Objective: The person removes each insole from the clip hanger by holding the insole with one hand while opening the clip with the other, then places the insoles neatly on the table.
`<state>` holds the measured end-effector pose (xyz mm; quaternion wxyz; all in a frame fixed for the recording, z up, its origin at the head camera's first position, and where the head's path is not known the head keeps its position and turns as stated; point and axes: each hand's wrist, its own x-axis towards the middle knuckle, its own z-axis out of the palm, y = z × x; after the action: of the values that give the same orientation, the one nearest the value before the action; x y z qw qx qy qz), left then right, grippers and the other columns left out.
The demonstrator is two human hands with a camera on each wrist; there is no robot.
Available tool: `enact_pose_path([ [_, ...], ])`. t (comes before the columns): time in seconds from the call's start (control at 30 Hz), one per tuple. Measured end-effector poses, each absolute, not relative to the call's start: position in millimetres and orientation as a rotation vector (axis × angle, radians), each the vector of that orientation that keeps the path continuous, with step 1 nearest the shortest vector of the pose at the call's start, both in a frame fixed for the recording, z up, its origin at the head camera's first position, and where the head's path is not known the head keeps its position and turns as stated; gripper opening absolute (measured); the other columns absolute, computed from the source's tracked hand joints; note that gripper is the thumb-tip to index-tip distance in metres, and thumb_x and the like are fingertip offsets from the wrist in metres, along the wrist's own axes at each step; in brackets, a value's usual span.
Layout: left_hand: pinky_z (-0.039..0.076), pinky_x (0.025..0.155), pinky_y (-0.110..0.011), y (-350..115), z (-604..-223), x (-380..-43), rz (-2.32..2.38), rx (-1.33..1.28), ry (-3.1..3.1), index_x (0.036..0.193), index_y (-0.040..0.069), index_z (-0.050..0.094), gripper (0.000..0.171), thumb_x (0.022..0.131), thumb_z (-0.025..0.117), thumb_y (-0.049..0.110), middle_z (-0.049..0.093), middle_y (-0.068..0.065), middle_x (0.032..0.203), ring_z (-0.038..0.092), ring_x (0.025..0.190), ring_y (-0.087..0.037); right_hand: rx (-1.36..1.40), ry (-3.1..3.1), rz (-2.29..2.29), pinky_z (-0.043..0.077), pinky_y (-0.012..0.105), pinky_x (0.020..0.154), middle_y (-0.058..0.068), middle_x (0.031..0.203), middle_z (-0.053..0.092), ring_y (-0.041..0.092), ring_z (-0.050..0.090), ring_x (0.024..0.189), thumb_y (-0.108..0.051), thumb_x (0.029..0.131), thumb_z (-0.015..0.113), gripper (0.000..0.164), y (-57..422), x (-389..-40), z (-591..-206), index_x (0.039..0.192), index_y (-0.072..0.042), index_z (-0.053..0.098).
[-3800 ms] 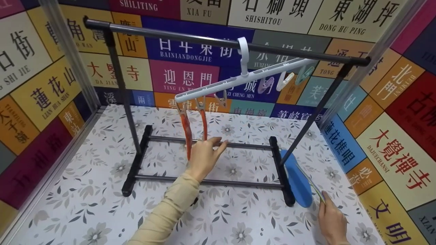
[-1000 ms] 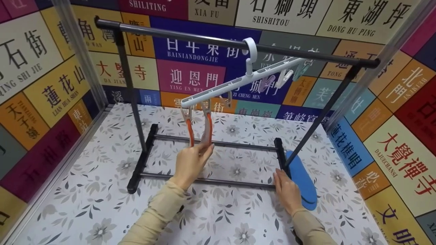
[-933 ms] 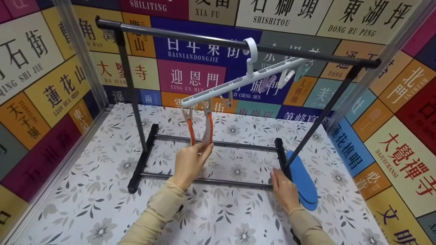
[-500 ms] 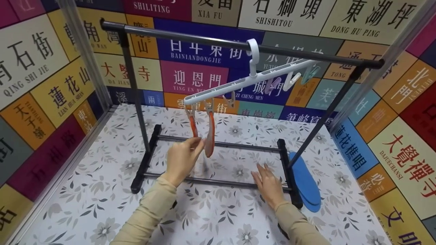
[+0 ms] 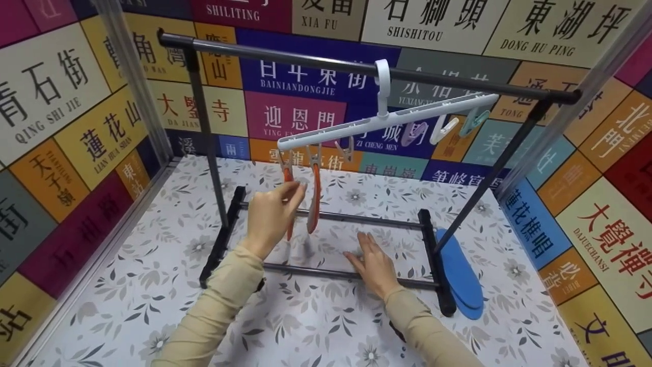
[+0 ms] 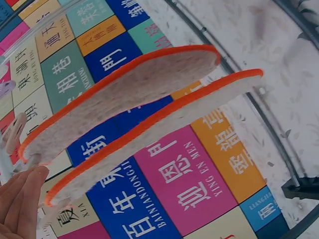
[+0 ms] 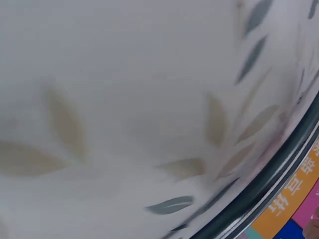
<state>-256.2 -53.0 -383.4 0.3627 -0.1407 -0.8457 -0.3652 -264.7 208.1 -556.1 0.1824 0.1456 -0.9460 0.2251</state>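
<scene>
A white clip hanger [image 5: 387, 122] hangs tilted from the dark rail [image 5: 316, 62]. At its lower left end, two clips hold a pair of orange-edged insoles [image 5: 315, 199], pale on their faces, which hang side by side. My left hand [image 5: 267, 216] is raised beside their upper part, fingers bent and thumb close to them, overlapping the left insole. In the left wrist view, its fingertips [image 6: 40, 174] are right by the clipped end of one insole [image 6: 129, 84]; the other insole [image 6: 149, 127] hangs alongside. My right hand [image 5: 376, 265], fingers extended, hovers over the base's front bar, holding nothing.
Blue insoles [image 5: 461, 275] lie overlapping on the flowered tabletop [image 5: 316, 326], right of the rack's base. More clips hang along the hanger: a purple clip [image 5: 413, 133], a white clip [image 5: 444, 130] and a teal clip [image 5: 473, 124]. Patterned walls stand behind and beside the rack.
Earlier my right hand held a blue insole at the right; now that insole lies down and the hand has moved left. My left hand has left the insoles' lower part and risen toward the clips.
</scene>
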Motion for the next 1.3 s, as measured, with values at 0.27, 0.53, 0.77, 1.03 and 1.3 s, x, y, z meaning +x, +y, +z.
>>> enact_pose_path([
  [0.27, 0.054, 0.056, -0.035, -51.7, -365.2, -265.3, -0.881, -0.372, -2.16, 0.103, 0.004, 0.077, 0.028, 0.096, 0.065, 0.028, 0.076, -0.008, 0.078, 0.067, 0.058, -0.021, 0.549, -2.708, 0.701, 0.039, 0.052, 0.11, 0.022, 0.153, 0.04, 0.039, 0.038, 0.142, -0.047, 0.095, 0.061, 0.076, 181.4, -278.1, -545.3, 0.151, -0.002, 0.036],
  [0.53, 0.053, 0.055, -0.035, -46.4, -355.9, -283.9, -0.954, -0.352, -2.221, 0.114, 0.002, 0.072, 0.035, 0.096, 0.065, 0.031, 0.074, -0.011, 0.076, 0.06, 0.053, -0.021, 0.571, -2.65, 0.694, 0.043, 0.05, 0.106, 0.023, 0.155, 0.036, 0.036, 0.035, 0.144, -0.047, 0.094, 0.063, 0.082, 156.3, -296.3, -532.4, 0.152, 0.002, 0.031],
  [0.77, 0.058, 0.066, -0.038, -42.8, -350.6, -296.9, -0.938, -0.346, -2.266, 0.113, 0.0, 0.072, 0.037, 0.098, 0.062, 0.032, 0.076, -0.015, 0.09, 0.07, 0.066, -0.026, 0.51, -2.711, 0.709, 0.04, 0.049, 0.11, 0.02, 0.158, 0.031, 0.034, 0.031, 0.147, -0.053, 0.094, 0.06, 0.086, 138.8, -306.7, -519.7, 0.155, -0.002, 0.026],
  [1.03, 0.058, 0.073, -0.039, -34.8, -347.2, -313.5, -0.971, -0.25, -2.367, 0.1, 0.003, 0.073, 0.046, 0.095, 0.062, 0.048, 0.076, -0.013, 0.091, 0.073, 0.078, -0.028, 0.453, -2.764, 0.752, 0.039, 0.05, 0.111, 0.02, 0.16, 0.026, 0.032, 0.028, 0.148, -0.054, 0.093, 0.06, 0.09, 118.1, -319.0, -512.7, 0.156, -0.003, 0.022],
  [1.3, 0.057, 0.075, -0.035, -26.8, -347.1, -332.8, -1.123, -0.211, -2.319, 0.088, 0.006, 0.073, 0.036, 0.089, 0.071, 0.042, 0.077, -0.009, 0.088, 0.074, 0.079, -0.021, 0.463, -2.697, 0.742, 0.041, 0.048, 0.11, 0.023, 0.156, 0.035, 0.034, 0.035, 0.145, -0.049, 0.093, 0.062, 0.086, 106.1, -328.2, -511.1, 0.155, -0.001, 0.025],
])
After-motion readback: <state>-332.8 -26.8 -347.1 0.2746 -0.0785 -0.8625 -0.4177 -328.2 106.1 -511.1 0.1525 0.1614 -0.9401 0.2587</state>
